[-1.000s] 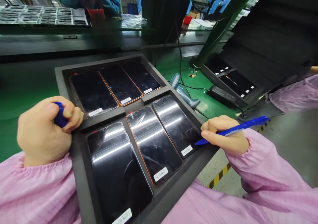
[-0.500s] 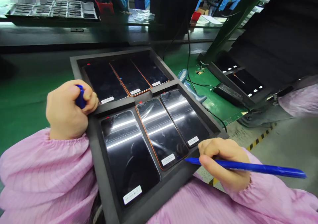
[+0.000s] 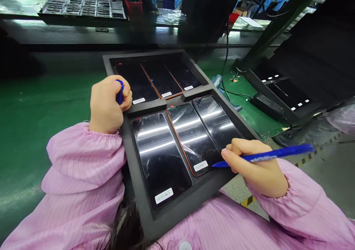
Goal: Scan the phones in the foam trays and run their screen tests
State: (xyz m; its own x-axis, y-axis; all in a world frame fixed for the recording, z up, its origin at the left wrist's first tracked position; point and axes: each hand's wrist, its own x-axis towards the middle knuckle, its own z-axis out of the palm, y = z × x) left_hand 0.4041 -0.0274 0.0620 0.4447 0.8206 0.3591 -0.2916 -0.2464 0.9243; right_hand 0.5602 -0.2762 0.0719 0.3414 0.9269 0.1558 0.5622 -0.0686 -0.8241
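With the black tray (image 3: 138,205) as the dial and twelve pointing away from the wearer, the pen (image 3: 277,153) has its tip at four o'clock, just beside the lower corner of the near row's middle phone (image 3: 194,135) and its white label (image 3: 200,165). Good control here would mean a light touch, the tray held level and the tip clear of the glass. The right hand (image 3: 256,165), at between three and four, is closed on the pen in a finger-and-thumb pinch. The left hand (image 3: 107,104), between nine and ten, is curled in a fist around a blue object (image 3: 120,92) beside the tray's edge; whether it presses on that edge cannot be told. At twelve lie three more phones in the far row; beyond, between ten and eleven, sits a parts tray (image 3: 83,8).
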